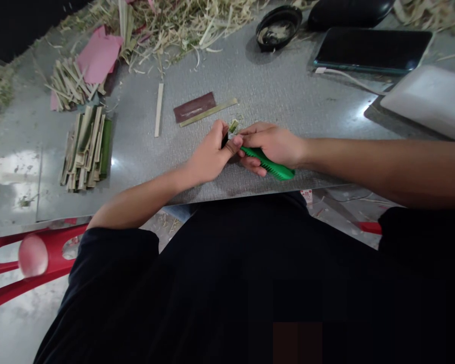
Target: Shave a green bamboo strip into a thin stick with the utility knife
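My right hand (pixel 271 144) is wrapped round the green handle of a utility knife (pixel 276 168), whose end points down to the right. Its blade end lies at my fingertips, mostly covered by them. Close against it, my left hand (pixel 212 151) pinches a short greenish plant strip (pixel 233 125); only the tip of the strip shows. Just beyond my hands, a flat maroon packet (pixel 193 107) lies on the grey table (pixel 136 146), with a long thin strip (pixel 208 112) along its lower edge. Left of these lies a paler strip (pixel 158 110).
At left are a stack of cut strips (pixel 84 149) and a smaller pile (pixel 69 83) beside pink paper (pixel 99 53). Shavings (pixel 189 23) cover the back. A black bowl (pixel 278 30), a phone (pixel 373 49) with a cable and a white box (pixel 432 98) stand at right.
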Tool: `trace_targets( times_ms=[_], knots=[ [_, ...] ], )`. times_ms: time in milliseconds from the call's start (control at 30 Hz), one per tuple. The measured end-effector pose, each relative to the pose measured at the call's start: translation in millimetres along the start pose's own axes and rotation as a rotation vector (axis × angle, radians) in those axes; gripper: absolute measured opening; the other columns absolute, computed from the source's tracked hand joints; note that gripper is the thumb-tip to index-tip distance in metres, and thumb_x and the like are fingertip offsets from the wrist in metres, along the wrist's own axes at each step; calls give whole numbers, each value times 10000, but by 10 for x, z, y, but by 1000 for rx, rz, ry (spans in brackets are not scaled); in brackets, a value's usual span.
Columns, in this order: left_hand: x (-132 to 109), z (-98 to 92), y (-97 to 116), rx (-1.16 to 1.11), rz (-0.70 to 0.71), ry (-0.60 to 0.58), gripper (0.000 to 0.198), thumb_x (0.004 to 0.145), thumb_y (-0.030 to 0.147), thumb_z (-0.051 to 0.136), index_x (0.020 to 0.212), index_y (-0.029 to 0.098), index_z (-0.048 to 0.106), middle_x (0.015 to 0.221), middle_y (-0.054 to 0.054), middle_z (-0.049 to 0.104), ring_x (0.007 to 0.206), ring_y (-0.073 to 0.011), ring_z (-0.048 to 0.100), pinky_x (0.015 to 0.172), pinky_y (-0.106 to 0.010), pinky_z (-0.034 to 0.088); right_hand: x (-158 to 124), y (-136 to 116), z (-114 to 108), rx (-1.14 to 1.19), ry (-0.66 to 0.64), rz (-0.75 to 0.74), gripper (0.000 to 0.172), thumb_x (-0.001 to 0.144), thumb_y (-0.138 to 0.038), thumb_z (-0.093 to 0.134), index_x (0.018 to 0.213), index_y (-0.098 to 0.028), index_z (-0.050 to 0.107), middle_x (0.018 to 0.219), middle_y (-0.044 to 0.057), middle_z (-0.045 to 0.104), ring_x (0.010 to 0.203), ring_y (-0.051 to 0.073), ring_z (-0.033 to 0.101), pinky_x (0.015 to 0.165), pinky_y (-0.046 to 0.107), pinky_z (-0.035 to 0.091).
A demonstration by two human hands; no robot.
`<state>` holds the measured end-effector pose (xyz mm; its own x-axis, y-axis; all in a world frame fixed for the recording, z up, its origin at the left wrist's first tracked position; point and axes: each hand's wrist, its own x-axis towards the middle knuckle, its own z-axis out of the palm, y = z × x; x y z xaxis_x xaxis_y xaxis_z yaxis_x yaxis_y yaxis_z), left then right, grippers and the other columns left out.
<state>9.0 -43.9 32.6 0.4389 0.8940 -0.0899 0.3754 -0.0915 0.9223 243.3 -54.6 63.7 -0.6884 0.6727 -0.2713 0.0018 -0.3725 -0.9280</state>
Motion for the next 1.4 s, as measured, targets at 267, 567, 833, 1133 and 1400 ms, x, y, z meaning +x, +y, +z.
trace_targets(
  times_ms=[267,567,833,1133,1400],
  knots=[
    [-1,33,20,49,62,91,890,1024,1139,759,986,322,408,847,12,482,885,-268,568,772,-450,410,-10,-2,79,25,134,-36,460,1304,-197,610,847,-246,614,581,-11,561,430,155,572,464,247,482],
    [-13,15,28,57,103,78,826,1037,1049,857,1000,326,461,916,-2,500,935,-280,498,851,-458,417,-30,-46,11,-30,43,68,443,1292,-180,536,863,-251,619,593,8,559,453,185,563,459,286,485],
    [-32,23,127,74,87,75,772,1074,1036,823,1029,332,510,923,4,559,913,-274,526,839,-455,402,-12,5,-13,-6,60,14,465,1298,-281,684,842,-257,595,606,16,552,429,181,559,435,305,458],
    [28,13,-47,115,146,92,837,1051,1113,735,1009,331,440,906,-1,526,884,-275,533,798,-464,412,-17,-43,69,1,130,20,480,1279,-95,488,838,-243,605,569,-11,545,404,151,541,446,242,480],
    [83,4,-244,141,210,65,816,1074,1127,611,1033,333,423,898,0,476,878,-265,462,813,-462,424,5,7,-74,5,-31,25,470,1297,-189,601,831,-234,644,593,-1,563,424,160,558,429,247,497]
  ],
)
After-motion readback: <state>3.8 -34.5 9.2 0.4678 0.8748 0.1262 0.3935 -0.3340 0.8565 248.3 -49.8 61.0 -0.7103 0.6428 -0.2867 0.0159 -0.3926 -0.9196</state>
